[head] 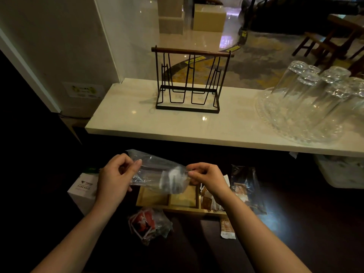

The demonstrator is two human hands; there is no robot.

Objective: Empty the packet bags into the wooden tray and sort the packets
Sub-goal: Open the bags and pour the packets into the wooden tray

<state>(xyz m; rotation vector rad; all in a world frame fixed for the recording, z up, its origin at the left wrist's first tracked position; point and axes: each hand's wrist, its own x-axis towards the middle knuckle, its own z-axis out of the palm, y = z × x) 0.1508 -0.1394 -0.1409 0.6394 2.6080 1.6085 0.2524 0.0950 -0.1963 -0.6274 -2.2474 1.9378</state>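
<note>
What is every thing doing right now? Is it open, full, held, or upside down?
Clear plastic bag: held up by both hands, over the tray.
Left hand: pinching the bag.
Right hand: pinching the bag.
Wooden tray: two compartments bare, right one holds packets.
Red packet bag: lying unheld.
Glasses: upside down.
Wire rack: upright, empty.

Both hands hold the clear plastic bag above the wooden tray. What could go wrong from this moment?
1. The clear plastic bag, pinched between the left hand and the right hand, hangs partly beyond the divided wooden tray; packets may fall onto the dark surface.
2. The tray's right compartment already holds brown packets; new ones could mix in.
3. The second bag with red packets lies close to the near edge and may get knocked by a forearm.
</note>
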